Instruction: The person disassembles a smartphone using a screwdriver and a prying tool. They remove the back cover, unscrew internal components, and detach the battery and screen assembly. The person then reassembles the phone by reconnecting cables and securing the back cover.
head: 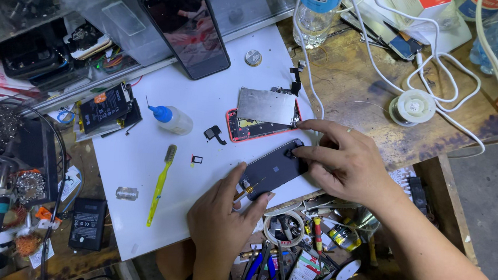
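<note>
A dark phone screen panel (270, 169) lies face down on the white board (143, 168). My left hand (221, 219) grips its near end and holds a small brass-tipped tool (246, 192) against it. My right hand (345, 163) presses its fingertips on the panel's far end, beside a red phone body (244, 129) with a metal shield plate (266, 105) on it.
A yellow toothbrush (160, 183), a small blue-capped bottle (172, 119), a black battery (106, 108) and a leaning phone (187, 26) sit around the board. White cables (438, 65), a solder spool (412, 107) and a water bottle (314, 14) are at the back right. Several tools lie in a tray (294, 246) near me.
</note>
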